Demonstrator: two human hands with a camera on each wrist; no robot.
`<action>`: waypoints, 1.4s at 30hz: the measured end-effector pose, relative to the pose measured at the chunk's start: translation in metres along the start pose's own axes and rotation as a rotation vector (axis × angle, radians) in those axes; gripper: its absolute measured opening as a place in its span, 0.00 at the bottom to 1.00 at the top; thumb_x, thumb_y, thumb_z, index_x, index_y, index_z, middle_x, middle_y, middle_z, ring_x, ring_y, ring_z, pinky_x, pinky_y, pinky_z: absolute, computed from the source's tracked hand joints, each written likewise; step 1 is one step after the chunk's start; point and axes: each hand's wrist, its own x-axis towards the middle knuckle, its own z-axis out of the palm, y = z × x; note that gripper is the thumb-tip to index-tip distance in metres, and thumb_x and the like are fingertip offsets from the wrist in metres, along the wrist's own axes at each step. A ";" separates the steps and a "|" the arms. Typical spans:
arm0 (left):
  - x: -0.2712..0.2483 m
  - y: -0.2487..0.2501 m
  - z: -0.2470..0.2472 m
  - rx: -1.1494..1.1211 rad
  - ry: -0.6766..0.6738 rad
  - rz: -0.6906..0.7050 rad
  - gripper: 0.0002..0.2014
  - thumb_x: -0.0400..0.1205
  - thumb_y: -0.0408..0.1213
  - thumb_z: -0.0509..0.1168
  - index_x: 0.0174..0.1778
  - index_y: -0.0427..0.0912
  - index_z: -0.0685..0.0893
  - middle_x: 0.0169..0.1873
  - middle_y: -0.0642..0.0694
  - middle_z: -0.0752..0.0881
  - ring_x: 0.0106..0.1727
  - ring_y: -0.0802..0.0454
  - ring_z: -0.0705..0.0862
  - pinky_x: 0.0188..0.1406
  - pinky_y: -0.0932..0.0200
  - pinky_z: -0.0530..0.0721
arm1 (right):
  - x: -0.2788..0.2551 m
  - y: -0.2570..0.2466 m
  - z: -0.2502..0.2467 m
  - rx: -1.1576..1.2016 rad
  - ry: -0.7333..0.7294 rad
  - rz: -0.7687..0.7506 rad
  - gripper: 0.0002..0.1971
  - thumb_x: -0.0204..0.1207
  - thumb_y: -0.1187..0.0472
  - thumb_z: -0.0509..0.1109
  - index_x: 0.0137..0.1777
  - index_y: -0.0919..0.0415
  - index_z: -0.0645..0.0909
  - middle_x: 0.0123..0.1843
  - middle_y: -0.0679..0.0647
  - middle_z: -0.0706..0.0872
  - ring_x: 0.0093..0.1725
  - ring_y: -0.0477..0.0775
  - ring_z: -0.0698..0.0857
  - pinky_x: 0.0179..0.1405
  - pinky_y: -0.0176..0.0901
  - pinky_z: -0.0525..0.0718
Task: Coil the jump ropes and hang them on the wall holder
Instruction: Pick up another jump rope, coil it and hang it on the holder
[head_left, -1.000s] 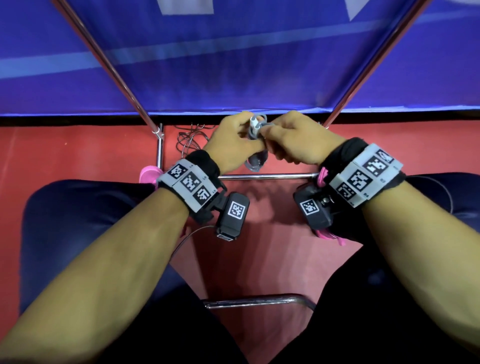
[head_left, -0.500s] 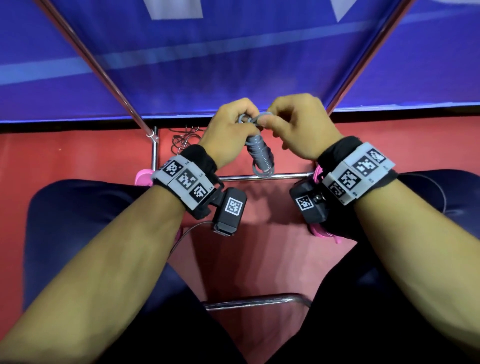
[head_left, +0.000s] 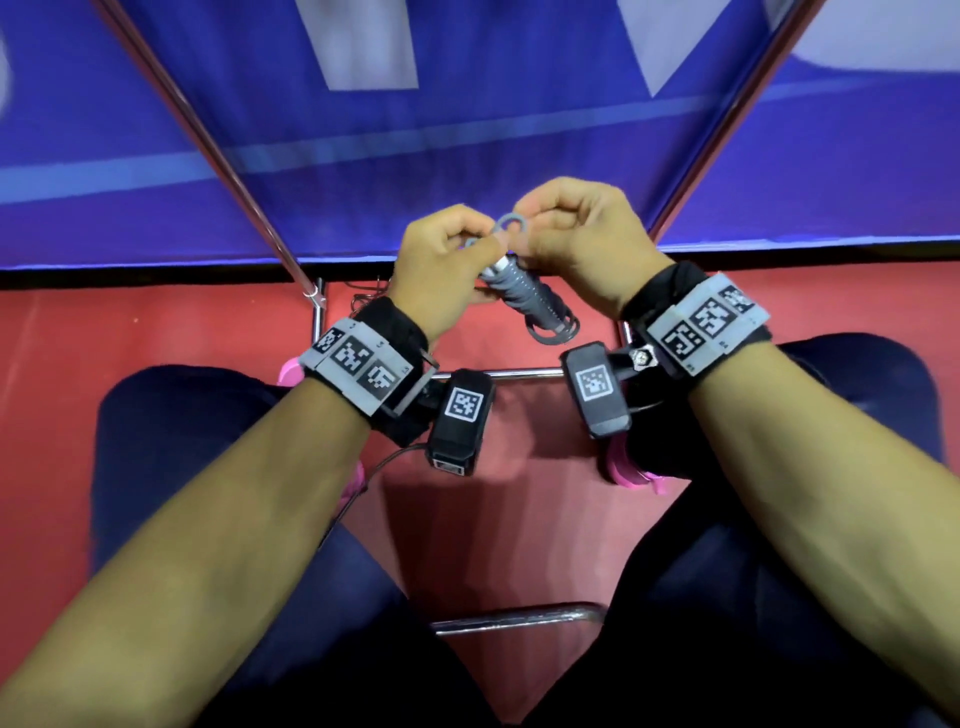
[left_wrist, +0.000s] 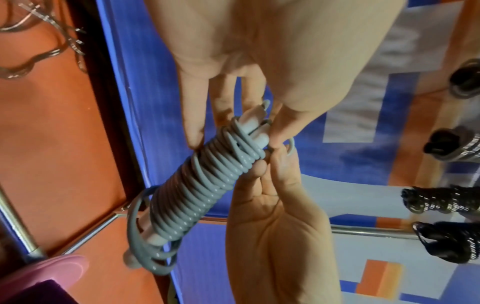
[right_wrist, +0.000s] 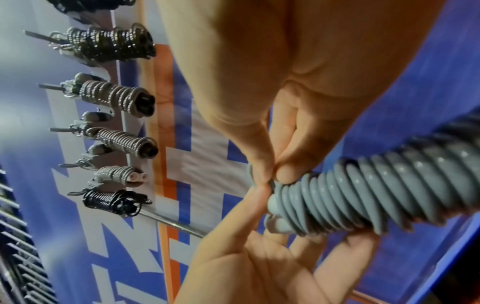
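Seen from the head, the left hand (head_left: 447, 265) curls round the upper end of a grey plastic jump rope (head_left: 524, 293). The rope is wound in tight glossy turns into a stubby cylinder and slants down toward the person, held in the air between the wrists above the red floor (head_left: 156, 332). The right hand (head_left: 576, 244) pinches a small round loop (head_left: 511, 226) of the same cord at the bundle's top, in front of a blue banner (head_left: 467, 130) on a chrome tube frame (head_left: 249, 208). At the left wrist, the left hand (left_wrist: 259, 61) reaches down with a digit pressed on either side of the bundle's tip, where 2 pale smooth handles (left_wrist: 253, 117) poke out of the ribbed turns. The right hand (left_wrist: 272, 236), palm showing, nips the loop (left_wrist: 291, 144) between thumb and fingertips, and slacker turns hang at the far end. At the right wrist, the right hand (right_wrist: 259, 72) has thumb and forefinger closed tight on the cord at the bundle's rounded end. The left hand (right_wrist: 246, 267) lies beneath, fingers cradling the rope (right_wrist: 363, 195). To the left, a pale wall holder (right_wrist: 135, 123) carries a row of other wound bundles (right_wrist: 114, 98), grey and black, on flat metal pegs.
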 end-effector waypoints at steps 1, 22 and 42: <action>-0.002 0.005 -0.003 -0.009 0.004 -0.011 0.08 0.81 0.28 0.70 0.39 0.43 0.82 0.34 0.42 0.85 0.36 0.49 0.86 0.39 0.38 0.93 | -0.003 -0.004 0.004 -0.005 0.005 -0.007 0.11 0.64 0.69 0.81 0.41 0.59 0.84 0.35 0.59 0.88 0.31 0.54 0.85 0.38 0.45 0.86; -0.077 0.290 -0.025 0.016 -0.033 0.360 0.03 0.86 0.26 0.66 0.47 0.36 0.82 0.36 0.41 0.80 0.33 0.50 0.81 0.25 0.53 0.90 | -0.076 -0.280 0.050 -0.049 0.114 -0.397 0.09 0.75 0.74 0.75 0.39 0.60 0.83 0.32 0.51 0.87 0.31 0.51 0.85 0.22 0.38 0.80; -0.089 0.467 0.020 0.232 -0.182 0.503 0.09 0.86 0.31 0.67 0.38 0.41 0.83 0.32 0.41 0.82 0.33 0.46 0.81 0.39 0.50 0.85 | -0.134 -0.445 0.019 -0.081 0.378 -0.504 0.10 0.75 0.77 0.73 0.43 0.63 0.78 0.37 0.60 0.85 0.28 0.52 0.87 0.28 0.42 0.87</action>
